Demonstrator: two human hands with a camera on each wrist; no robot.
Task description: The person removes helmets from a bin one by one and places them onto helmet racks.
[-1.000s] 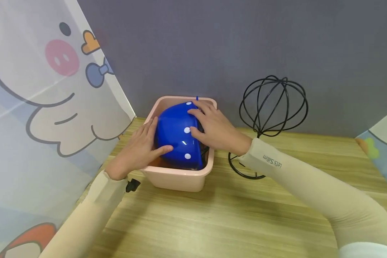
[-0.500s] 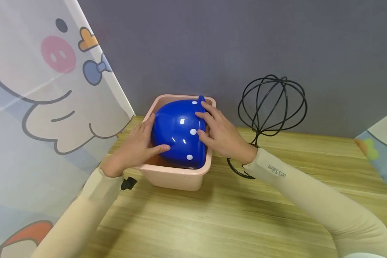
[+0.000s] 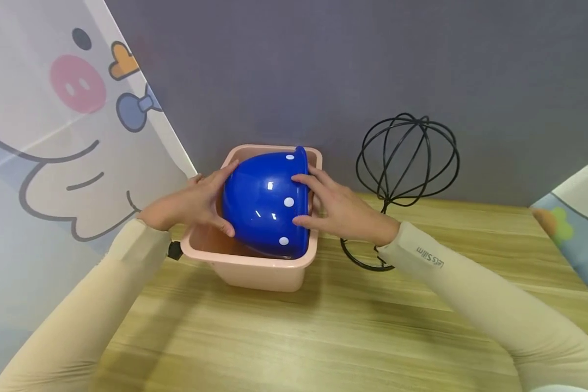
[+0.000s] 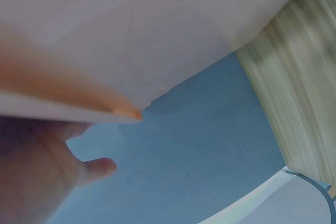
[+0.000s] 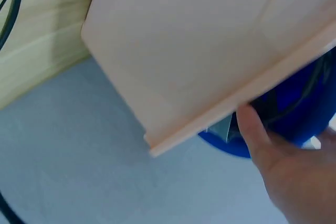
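- Grey wall behind, wooden table [image 3: 323,337] in front; cartoon-print panel [image 3: 54,136] stands on the left.
- Pink tub [image 3: 255,267] sits on the table near the wall, w/ a black wire stand [image 3: 406,158] just beside it on the right.
- Blue bowl [image 3: 264,207] (white dots, upside down) is partly inside the tub, tilted, its rim toward the wall.
- Vs. 1 s ago: bowl sits higher out of the tub and leans more; more of the tub's inner floor shows at the front left.
- Left hand [image 3: 186,204] has slid from on top of the bowl to its left side; fingers curl round the bowl wall, thumb low.
- Right hand [image 3: 338,209] holds the bowl's right side, fingers spread and bent on it; it has dropped from the crown to the flank.
- Right wrist view: thumb [image 5: 252,129] by the tub rim, blue bowl [image 5: 294,119] behind it.
- Left wrist view is blurred; only a thumb [image 4: 94,169] under the tub's edge can be told.
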